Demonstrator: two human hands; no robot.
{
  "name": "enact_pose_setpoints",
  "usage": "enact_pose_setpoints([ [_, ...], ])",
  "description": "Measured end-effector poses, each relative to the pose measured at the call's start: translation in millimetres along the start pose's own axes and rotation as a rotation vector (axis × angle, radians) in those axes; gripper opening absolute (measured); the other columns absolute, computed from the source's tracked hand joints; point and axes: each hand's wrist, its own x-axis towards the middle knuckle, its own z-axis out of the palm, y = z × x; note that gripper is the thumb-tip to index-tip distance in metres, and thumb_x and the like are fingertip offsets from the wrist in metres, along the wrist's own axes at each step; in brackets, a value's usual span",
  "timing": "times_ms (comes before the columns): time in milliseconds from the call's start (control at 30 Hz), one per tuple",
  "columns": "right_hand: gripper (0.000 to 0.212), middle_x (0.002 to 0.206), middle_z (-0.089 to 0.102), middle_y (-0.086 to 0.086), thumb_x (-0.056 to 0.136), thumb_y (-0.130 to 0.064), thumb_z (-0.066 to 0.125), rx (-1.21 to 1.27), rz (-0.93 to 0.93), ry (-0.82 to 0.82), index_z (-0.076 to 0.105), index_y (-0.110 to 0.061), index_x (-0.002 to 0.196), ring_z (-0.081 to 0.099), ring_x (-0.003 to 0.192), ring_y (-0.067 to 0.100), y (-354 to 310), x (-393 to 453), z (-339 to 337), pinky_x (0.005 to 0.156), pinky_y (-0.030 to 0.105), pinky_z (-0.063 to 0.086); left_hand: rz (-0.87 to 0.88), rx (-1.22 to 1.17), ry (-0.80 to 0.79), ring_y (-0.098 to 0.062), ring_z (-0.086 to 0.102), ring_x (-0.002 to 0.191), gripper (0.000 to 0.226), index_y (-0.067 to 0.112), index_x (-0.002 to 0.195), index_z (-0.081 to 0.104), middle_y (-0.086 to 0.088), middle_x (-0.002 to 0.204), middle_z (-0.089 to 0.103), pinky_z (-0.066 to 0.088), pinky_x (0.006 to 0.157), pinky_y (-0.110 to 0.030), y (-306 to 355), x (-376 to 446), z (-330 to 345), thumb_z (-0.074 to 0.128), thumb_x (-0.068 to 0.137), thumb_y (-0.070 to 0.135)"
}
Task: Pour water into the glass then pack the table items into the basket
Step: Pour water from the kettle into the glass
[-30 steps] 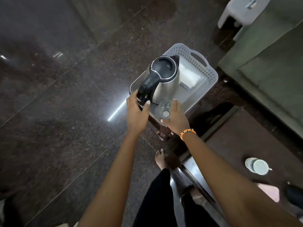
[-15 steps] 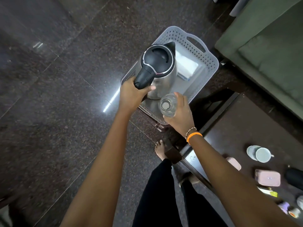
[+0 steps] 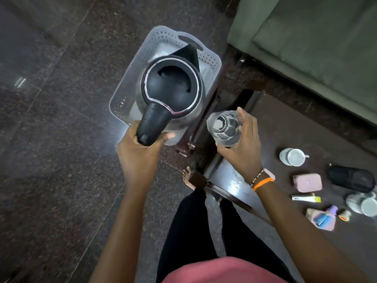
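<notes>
From the head view: left hand is wrapped tight round the kettle handle, holding it over the basket, while the right hand grips the glass just beside it, above the table edge

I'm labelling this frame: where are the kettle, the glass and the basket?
kettle [image 3: 172, 86]: head view, black lid.
glass [image 3: 224, 127]: head view, clear base inside.
basket [image 3: 161, 35]: head view, perforated far rim.

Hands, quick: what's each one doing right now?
Left hand: closed on the kettle handle, kettle held above the basket.
Right hand: closed around the glass.
</notes>
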Motion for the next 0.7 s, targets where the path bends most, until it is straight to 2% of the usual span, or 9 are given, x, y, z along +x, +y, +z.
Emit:
enact_pose_setpoints([
  [67,0.084,0.129,0.046,0.007,0.059,-0.018,0.075,-0.053,0.003,-0.003,0.037,-0.012,0.133,0.043,0.119,0.01,20.4,-4.9,-16.5,0.102,0.009,0.034,-0.007,-0.001,-0.026,0.002,0.044,0.053,0.035,0.046,0.073,0.06,0.023,0.06,0.059,0.042,0.051,-0.016,6.5,-23.1,3.0,0.078,0.047,0.061],
  [133,0.079,0.129,0.048,0.011,0.059,-0.013,0.075,-0.09,0.019,-0.031,0.041,-0.006,0.129,0.041,0.119,0.012,44.4,-9.4,-33.8,0.1,0.005,0.028,-0.012,0.021,-0.066,0.0,0.045,0.054,0.04,0.049,0.074,0.059,0.022,0.062,0.06,0.043,0.052,-0.018,10.8,-47.2,12.7,0.074,0.044,0.071],
  [200,0.076,0.129,0.049,0.013,0.057,-0.006,0.074,-0.096,0.049,-0.056,0.043,-0.003,0.126,0.041,0.119,0.017,69.2,-14.3,-46.7,0.102,0.008,0.027,0.001,0.079,-0.133,0.001,0.042,0.05,0.044,0.044,0.074,0.059,0.022,0.059,0.057,0.037,0.048,-0.013,10.4,-69.8,24.3,0.071,0.044,0.074],
  [267,0.075,0.128,0.049,0.015,0.057,-0.001,0.073,-0.091,0.08,-0.078,0.044,-0.002,0.125,0.044,0.12,0.026,90.4,-20.0,-56.7,0.106,0.021,0.03,0.006,0.151,-0.194,0.001,0.042,0.048,0.049,0.032,0.077,0.059,0.022,0.058,0.055,0.032,0.044,-0.01,7.9,-90.5,36.3,0.071,0.047,0.07],
  [367,0.078,0.131,0.048,0.017,0.056,-0.001,0.075,-0.134,0.11,-0.186,0.043,0.0,0.127,0.044,0.121,0.033,125.2,-24.7,-68.0,0.105,0.038,0.033,-0.011,0.23,-0.264,-0.004,0.04,0.049,0.062,0.019,0.075,0.057,0.009,0.052,0.051,0.036,0.047,-0.019,-0.1,-119.8,60.1,0.071,0.046,0.071],
  [433,0.083,0.134,0.048,0.012,0.055,-0.009,0.077,-0.264,0.111,-0.269,0.041,-0.006,0.13,0.044,0.12,0.033,150.0,-25.3,-69.8,0.101,0.036,0.032,-0.035,0.262,-0.306,-0.008,0.043,0.052,0.063,0.014,0.075,0.059,0.0,0.056,0.058,0.041,0.051,-0.026,-3.5,-136.5,75.6,0.07,0.046,0.069],
  [500,0.086,0.136,0.046,0.007,0.057,-0.017,0.077,-0.383,0.134,-0.34,0.037,-0.012,0.133,0.044,0.119,0.033,171.7,-24.6,-66.8,0.098,0.037,0.034,-0.074,0.292,-0.354,-0.014,0.047,0.054,0.052,0.016,0.075,0.059,-0.007,0.061,0.062,0.041,0.052,-0.024,-9.1,-149.0,88.3,0.077,0.05,0.059],
  [567,0.088,0.138,0.044,0.004,0.059,-0.022,0.077,-0.413,0.166,-0.374,0.034,-0.014,0.136,0.042,0.12,0.032,190.0,-24.5,-60.2,0.098,0.035,0.033,-0.104,0.334,-0.388,-0.014,0.049,0.054,0.042,0.021,0.073,0.058,-0.005,0.062,0.061,0.04,0.053,-0.021,-15.9,-158.4,97.3,0.081,0.053,0.05],
  [700,0.09,0.14,0.041,0.002,0.063,-0.027,0.077,-0.4,0.209,-0.434,0.028,-0.015,0.138,0.038,0.126,0.029,215.4,-23.1,-47.0,0.1,0.034,0.034,-0.088,0.431,-0.419,-0.004,0.042,0.047,0.04,0.025,0.066,0.051,0.009,0.052,0.05,0.036,0.049,-0.012,-25.9,-173.2,112.3,0.085,0.056,0.043],
])
